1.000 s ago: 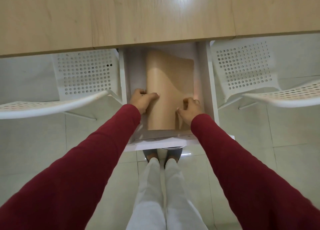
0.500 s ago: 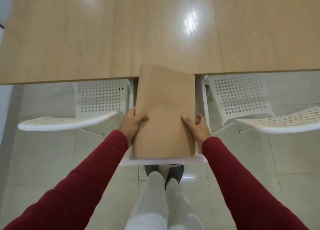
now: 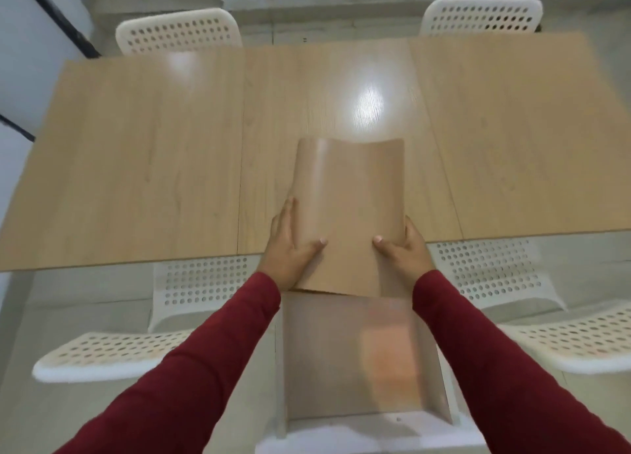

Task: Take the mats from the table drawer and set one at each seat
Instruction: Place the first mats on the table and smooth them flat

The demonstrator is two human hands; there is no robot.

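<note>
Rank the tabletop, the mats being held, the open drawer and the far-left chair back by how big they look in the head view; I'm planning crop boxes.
1. Tabletop, by far.
2. Open drawer.
3. Mats, held by the left hand and right hand; close to the drawer, which sits nearer the camera, so unsure.
4. Far-left chair back.

both arms are reaching forward and slightly inward in dark red sleeves, wrists bare past the cuffs. the left hand is lying palm-down along the left edge of what it grips, fingers pointing forward and the thumb angling inward on top. the right hand is mirroring it on the opposite edge, fingers curling around the side and the thumb pressing down on top. the two thumbs are pointing toward each other, well apart.
</note>
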